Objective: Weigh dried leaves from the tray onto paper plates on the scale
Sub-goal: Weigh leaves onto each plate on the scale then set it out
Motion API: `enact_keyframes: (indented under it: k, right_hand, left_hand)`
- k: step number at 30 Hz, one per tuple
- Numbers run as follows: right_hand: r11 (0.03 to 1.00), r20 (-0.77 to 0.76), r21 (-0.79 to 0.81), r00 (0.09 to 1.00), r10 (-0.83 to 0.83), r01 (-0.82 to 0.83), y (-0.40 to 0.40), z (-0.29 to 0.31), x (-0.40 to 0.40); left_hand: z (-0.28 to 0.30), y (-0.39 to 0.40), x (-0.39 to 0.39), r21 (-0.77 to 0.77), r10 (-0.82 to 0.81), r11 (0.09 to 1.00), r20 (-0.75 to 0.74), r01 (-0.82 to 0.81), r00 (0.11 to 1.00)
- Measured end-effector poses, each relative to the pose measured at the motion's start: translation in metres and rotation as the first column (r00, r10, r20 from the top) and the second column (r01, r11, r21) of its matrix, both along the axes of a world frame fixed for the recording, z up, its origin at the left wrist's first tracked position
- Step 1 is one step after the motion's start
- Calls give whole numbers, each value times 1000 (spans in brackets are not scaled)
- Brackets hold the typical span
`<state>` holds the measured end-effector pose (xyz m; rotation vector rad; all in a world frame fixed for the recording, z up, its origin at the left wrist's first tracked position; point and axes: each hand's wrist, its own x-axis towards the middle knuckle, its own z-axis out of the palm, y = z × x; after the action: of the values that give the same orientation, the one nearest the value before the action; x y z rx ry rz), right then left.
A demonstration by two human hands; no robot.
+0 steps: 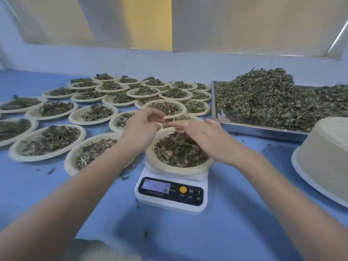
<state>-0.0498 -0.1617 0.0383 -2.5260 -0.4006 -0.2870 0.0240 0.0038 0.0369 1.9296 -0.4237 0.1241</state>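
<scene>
— Where is the plate being weighed?

— A round paper plate [165,167] with a crimped rim sits on the white scale [172,193], holding a loose heap of dried leaves [178,149], curled, stringy, grey-green. The scale's display [156,187] shows a 6; any other digits are too faint to read.

— And the hands?

— Both hover over that plate. The left hand [140,127] has its fingers loosely curled with the tips drawn together; whether they pinch any leaves cannot be told. The right hand [204,136] lies flat, fingers straight and together, holding nothing, and it hides the plate's right rim.

— What lies around?

— One shiny metal tray [250,127] at the right, piled with the same leaves and cut off by the frame edge. One tall stack of empty plates [327,147] is nearer, also cut off. To the left, filled plates [56,142] overlap across the blue table [216,232], well over twenty; the far ones blur together, so an exact count is not possible.
</scene>
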Motion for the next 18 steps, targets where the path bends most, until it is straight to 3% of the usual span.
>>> enact_keyframes:
  k: [3,11,18]
  right_hand:
    - [986,70,167,997,-32,20,-5,0,-2]
    - [974,20,187,991,-135,129,-13,-10,-5]
    - [944,-7,267,980,-201,195,-16,-18,-8]
  left_hand:
    - [-7,7,-4,-70,30,997,-15,-31,999]
    - [-12,2,-11,-49,17,999,58,-15,998]
    - [-16,-3,-12,-10,-16,1000,13,16,1000]
